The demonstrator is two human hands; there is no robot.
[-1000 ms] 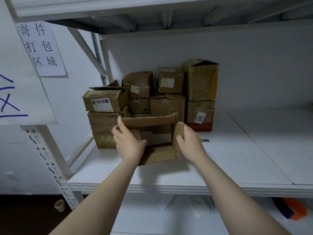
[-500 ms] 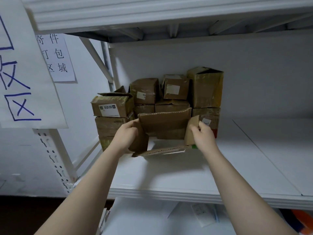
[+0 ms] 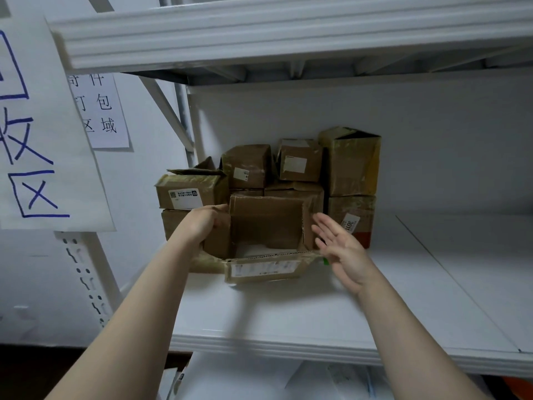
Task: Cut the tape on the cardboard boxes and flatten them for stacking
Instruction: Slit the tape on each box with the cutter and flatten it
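An opened brown cardboard box (image 3: 266,223) stands on the white shelf (image 3: 288,310), its flaps spread and a labelled flap folded toward me. My left hand (image 3: 206,223) grips the box's left wall at the top corner. My right hand (image 3: 340,249) hovers just right of the box, fingers straight and spread, palm facing the box, holding nothing. A small green object (image 3: 326,261) peeks out below my right hand. Behind the open box is a pile of several taped cardboard boxes (image 3: 300,166).
The shelf's right half lies bare against a white back wall. An upper shelf beam (image 3: 259,33) hangs overhead. Paper signs (image 3: 37,145) with blue and black writing hang on the left upright. Papers and an orange object (image 3: 519,388) lie on the lower level.
The box has been opened up from a half-folded shape to stand square. My right hand let go of the right flap and pulled away, opening flat. The camera moved closer.
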